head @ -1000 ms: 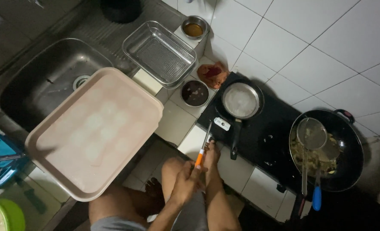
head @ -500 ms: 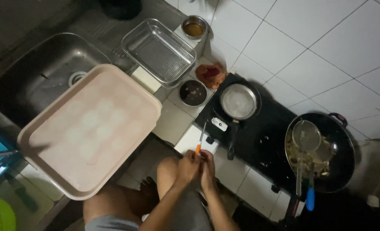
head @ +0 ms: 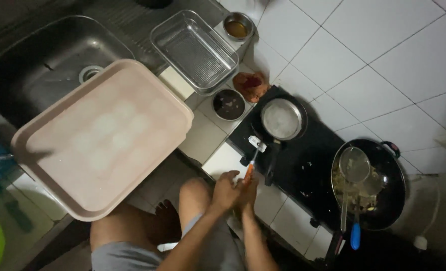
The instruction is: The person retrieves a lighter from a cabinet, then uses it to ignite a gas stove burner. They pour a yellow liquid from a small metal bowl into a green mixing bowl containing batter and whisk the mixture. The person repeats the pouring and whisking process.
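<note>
- Both hands have slid back from the stove edge toward the body since the earlier frames, and the lighter has come back with them, its tip now lower against the black stove.
- Left hand point(head: 226, 190) and right hand point(head: 247, 193) meet at lower centre of the frame, fingers curled narrowly around the orange grip of the long lighter point(head: 251, 167); which hand carries the weight is hard to tell.
- Its thin shaft points up toward the small pan point(head: 282, 119) on the near burner of the stove point(head: 308, 165), probably so the flame end reaches the burner while the hands stay clear.
- To the right sits a black wok point(head: 383, 200) with food, a wire skimmer point(head: 354, 165) resting in it, and a blue-handled tool point(head: 356, 236) propped on its rim, handle hanging out within reach.
- At left a pink tray point(head: 102, 140) lies partly over the sink point(head: 37, 55).
- A wire basket point(head: 195, 50) and two small bowls point(head: 229, 104) line the counter.
- Dim light blurs the lighter tip; the knees below are cut off.
</note>
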